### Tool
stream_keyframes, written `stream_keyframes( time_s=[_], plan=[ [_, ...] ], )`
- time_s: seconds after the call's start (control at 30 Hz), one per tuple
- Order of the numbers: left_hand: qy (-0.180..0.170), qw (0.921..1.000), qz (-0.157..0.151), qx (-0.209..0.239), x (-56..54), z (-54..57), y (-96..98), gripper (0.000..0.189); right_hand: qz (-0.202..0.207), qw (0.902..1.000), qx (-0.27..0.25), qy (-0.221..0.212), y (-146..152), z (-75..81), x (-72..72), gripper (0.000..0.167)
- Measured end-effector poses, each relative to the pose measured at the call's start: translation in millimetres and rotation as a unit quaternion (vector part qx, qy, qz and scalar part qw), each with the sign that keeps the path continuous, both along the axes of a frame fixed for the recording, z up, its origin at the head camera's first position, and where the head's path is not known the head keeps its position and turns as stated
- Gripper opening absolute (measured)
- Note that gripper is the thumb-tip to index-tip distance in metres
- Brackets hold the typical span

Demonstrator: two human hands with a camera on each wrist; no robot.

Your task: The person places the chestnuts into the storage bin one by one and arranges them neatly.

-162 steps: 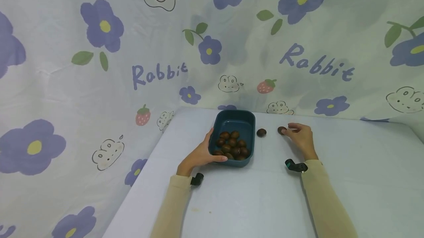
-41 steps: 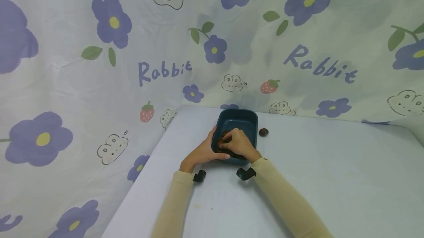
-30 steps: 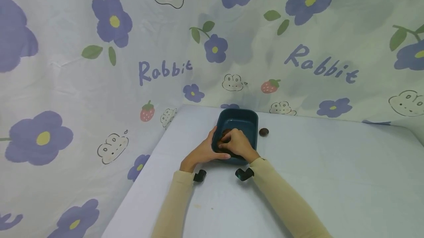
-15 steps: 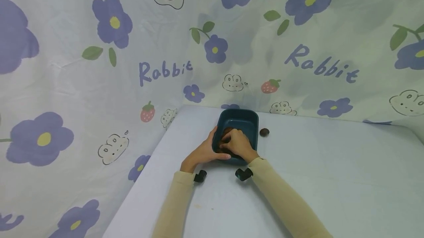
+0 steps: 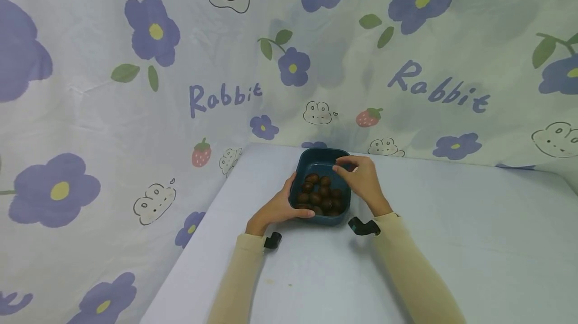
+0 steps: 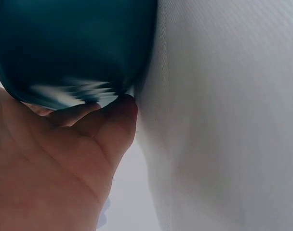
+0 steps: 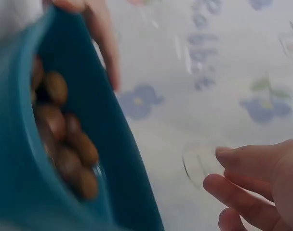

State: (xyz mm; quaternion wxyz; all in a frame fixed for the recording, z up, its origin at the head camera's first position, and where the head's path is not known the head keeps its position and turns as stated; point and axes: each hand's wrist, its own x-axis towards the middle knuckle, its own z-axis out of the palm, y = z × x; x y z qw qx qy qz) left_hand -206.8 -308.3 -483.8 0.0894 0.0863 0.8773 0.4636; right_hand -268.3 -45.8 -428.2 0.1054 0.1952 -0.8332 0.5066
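A dark teal rectangular container (image 5: pixel 328 220) stands on the white table with several brown chestnuts (image 5: pixel 314 197) in its near part. My left hand (image 5: pixel 275 208) holds the container at its near left corner, thumb along the near rim and fingers against the left wall. In the left wrist view those fingers (image 6: pixel 113 127) bear against the container's outside. Above the container's right rim is my right hand (image 5: pixel 365 181), thumb and forefinger apart. The right wrist view shows nothing between its fingertips. The loose chestnut right of the container is out of sight, behind the right hand.
The white tabletop (image 5: pixel 451 223) spreads to the right and in front of the container. A curtain (image 5: pixel 343 73) printed with flowers and "Rabbit" hangs along the back and left edges of the table. A black wrist camera (image 5: pixel 363 226) sits on each sleeve.
A chestnut pinched by my right hand at first was carried into the container. That hand has since risen from the chestnuts and moved right and away from me. The left hand keeps its place.
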Motion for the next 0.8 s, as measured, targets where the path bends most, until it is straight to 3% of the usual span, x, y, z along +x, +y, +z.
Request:
stream_keyframes(
  time_s=[0.23, 0.43, 0.8],
  plan=[
    [-0.003, 0.9999, -0.001, -0.012, 1.2, 1.8, 0.2, 0.143, -0.085, 0.9961, -0.017, -0.019, 49.0, -11.5, -13.7, 0.029],
    [0.003, 1.0, -0.005, -0.005, 0.8, 1.1, -0.5, 0.14, -0.125, 0.9913, -0.004, -0.042, 69.2, -24.8, -24.3, 0.033],
    [-0.002, 1.0, 0.002, 0.004, -1.7, -1.7, 1.1, 0.137, -0.115, 0.983, 0.035, -0.139, 76.6, -47.8, -35.2, 0.042]
  ],
)
